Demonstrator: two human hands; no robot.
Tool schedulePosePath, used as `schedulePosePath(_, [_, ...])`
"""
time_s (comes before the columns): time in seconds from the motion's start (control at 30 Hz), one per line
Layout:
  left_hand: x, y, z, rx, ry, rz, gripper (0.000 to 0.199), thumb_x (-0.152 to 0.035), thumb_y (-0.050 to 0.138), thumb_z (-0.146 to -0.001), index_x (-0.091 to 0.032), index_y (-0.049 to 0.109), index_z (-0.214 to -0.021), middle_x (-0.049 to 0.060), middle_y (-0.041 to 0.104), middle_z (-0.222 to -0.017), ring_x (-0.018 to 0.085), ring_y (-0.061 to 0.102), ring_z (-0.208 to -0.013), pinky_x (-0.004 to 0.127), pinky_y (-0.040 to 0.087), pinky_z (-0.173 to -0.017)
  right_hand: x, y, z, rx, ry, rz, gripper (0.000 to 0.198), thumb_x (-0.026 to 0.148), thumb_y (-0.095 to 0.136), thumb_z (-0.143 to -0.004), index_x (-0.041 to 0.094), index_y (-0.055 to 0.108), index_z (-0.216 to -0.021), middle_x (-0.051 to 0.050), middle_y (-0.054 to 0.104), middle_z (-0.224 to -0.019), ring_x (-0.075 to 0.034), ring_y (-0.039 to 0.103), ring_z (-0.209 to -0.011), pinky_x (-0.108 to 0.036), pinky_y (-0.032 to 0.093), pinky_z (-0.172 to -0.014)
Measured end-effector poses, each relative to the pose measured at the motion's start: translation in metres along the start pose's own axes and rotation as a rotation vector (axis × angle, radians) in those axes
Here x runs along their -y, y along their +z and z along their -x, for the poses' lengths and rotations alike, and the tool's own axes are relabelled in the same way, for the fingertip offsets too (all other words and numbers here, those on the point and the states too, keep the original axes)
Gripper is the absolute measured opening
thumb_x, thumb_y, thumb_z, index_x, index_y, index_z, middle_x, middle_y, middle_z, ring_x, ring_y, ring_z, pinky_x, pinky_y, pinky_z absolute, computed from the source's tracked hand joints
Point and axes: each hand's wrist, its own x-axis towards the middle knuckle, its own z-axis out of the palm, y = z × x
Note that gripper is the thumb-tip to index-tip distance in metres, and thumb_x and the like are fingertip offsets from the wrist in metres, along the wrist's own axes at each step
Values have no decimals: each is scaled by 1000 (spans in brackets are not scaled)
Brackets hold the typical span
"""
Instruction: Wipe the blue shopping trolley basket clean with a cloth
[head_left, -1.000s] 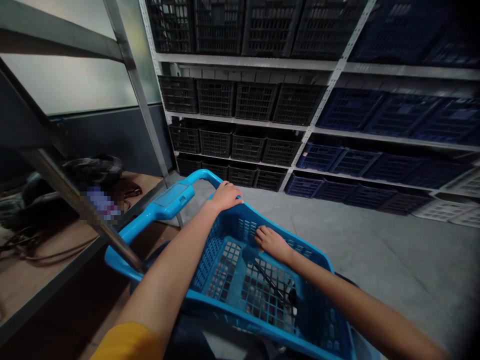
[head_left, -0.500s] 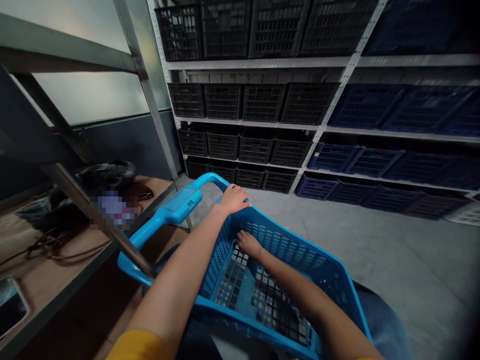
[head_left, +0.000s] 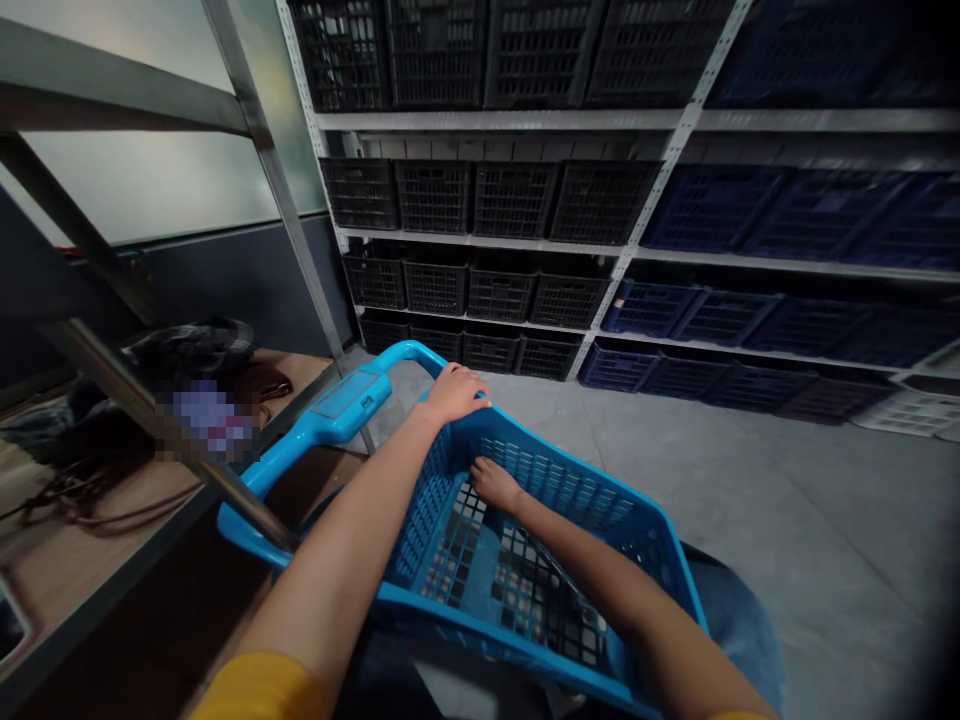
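A blue plastic shopping basket [head_left: 577, 462] with lattice walls and a grid floor lies tilted before me, between my legs. Its long handle [head_left: 346, 402] reaches out to the left, past a metal post. My left hand [head_left: 456, 392] grips the rim at the far corner, where the handle joins, with its fingers over the edge. Inside the basket, my right hand [head_left: 495, 486] is low by that same corner, its fingers curled in against the wall. Whatever those fingers hold, if anything, is hidden from me.
On the left, a metal-framed shelf [head_left: 97, 590] carries dark cloth, cords and a phone-like device [head_left: 11, 625] at its edge. White racks with black crates [head_left: 435, 195] and blue crates [head_left: 652, 310] stand ahead. Grey floor [head_left: 795, 500] lies to the right.
The view has shifted slightly, so the basket and both hands appear a little further left. My hands keep nearly the same places on and in the basket.
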Motion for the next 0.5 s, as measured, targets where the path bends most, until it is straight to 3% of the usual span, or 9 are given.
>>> schedulePosePath(0.13, [0, 0, -1, -3, 10, -2, 27, -45, 58, -91, -24, 75, -94, 4, 75, -100, 24, 61, -104, 41, 32, -97, -15, -24, 44, 17, -11, 36, 21, 15, 56, -93, 14, 75, -84, -11, 64, -86, -24, 52, -93, -36, 46, -78])
schedulePosePath(0.33, [-1, -4, 1, -7, 14, 13, 26, -43, 57, -92, -24, 76, -93, 4, 75, -101, 25, 61, -104, 42, 32, -97, -23, -29, 132, 117, 35, 68, 21, 13, 57, -91, 15, 74, -79, -12, 63, -86, -25, 51, -95, -35, 44, -74])
schedulePosePath(0.4, [-2, -5, 1, -1, 15, 17, 26, -43, 58, -92, -25, 76, -93, 4, 75, -100, 24, 61, -104, 41, 32, -97, -24, -31, 133, 115, 28, 51, 21, 13, 57, -92, 15, 74, -79, -12, 63, -87, -25, 51, -95, -35, 44, -74])
schedulePosePath(0.5, [-1, -5, 0, 1, 12, 9, 25, -43, 58, -91, -26, 76, -93, 4, 75, -99, 24, 61, -104, 41, 32, -96, -25, -37, 98, 77, 17, 26, 23, 14, 53, -94, 14, 74, -85, -13, 63, -91, -26, 51, -96, -35, 46, -73])
